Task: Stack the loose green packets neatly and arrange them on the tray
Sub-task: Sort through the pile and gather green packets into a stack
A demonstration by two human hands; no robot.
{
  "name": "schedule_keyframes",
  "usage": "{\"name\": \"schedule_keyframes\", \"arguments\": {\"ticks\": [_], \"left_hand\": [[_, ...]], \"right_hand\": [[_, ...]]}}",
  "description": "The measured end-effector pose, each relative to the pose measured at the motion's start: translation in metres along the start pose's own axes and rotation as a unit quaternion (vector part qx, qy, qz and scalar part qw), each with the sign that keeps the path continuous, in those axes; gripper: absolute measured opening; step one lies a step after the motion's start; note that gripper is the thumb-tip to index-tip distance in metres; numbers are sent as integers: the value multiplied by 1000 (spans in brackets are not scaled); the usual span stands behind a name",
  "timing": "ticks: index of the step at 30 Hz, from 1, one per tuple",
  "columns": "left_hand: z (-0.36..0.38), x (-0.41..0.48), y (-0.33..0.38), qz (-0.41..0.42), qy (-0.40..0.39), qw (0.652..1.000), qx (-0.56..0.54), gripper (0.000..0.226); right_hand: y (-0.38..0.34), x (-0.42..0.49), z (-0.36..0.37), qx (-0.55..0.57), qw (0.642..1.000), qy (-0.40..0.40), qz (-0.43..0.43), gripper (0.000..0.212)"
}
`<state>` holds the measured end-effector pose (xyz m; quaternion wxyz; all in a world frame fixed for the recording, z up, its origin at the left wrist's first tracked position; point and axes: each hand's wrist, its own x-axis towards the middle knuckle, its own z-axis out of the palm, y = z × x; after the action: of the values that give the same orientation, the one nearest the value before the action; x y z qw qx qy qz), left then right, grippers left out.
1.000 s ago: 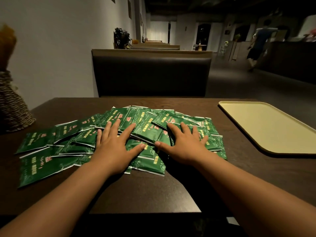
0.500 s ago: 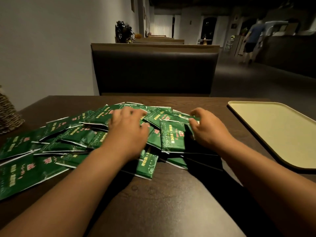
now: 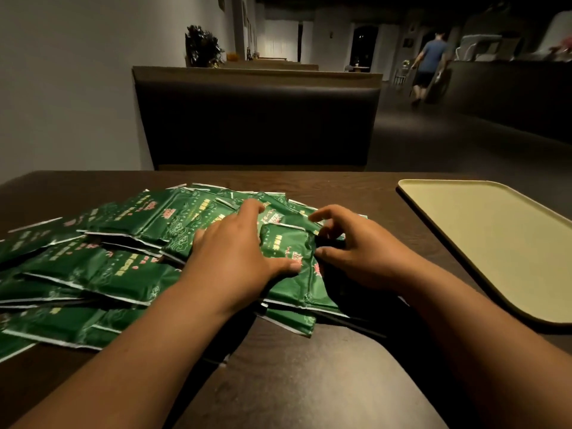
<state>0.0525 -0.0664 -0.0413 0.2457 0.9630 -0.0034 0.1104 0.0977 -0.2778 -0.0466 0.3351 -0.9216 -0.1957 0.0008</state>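
Several loose green packets lie overlapping in a wide heap on the dark table, left of centre. My left hand rests flat on the heap, its fingers stretched forward and its thumb pressing the near edge of a raised green packet. My right hand is beside it with curled fingers, thumb and fingertips pinching the right edge of that same packet. The pale yellow tray sits bare at the right side of the table, apart from both hands.
A dark booth seat back faces me across the table, with a grey wall on the left. In the far right aisle a person walks away beside a counter. The table's near edge runs under my forearms.
My hands went from lying flat on the heap to drawing packets together. One packet now stands raised between them, and my right hand has moved in on its edge. The view has shifted closer.
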Motion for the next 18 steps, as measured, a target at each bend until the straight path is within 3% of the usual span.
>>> {"name": "schedule_keyframes", "arguments": {"ticks": [3, 7, 13, 15, 18], "left_hand": [[-2, -4, -3, 21, 30, 998, -53, 82], [-3, -2, -3, 70, 94, 989, -89, 35], [-5, -9, 3, 111, 48, 984, -127, 80], [-5, -10, 2, 113, 42, 983, -139, 69], [-2, -8, -1, 107, 67, 979, -161, 32]], "right_hand": [[2, 2, -6, 53, 998, 32, 4, 42], [6, -1, -6, 235, 968, 84, -5, 34], [7, -3, -4, 424, 888, 175, -33, 31], [8, -3, -5, 447, 872, 196, -42, 34], [7, -4, -5, 458, 866, 194, -44, 36]]}}
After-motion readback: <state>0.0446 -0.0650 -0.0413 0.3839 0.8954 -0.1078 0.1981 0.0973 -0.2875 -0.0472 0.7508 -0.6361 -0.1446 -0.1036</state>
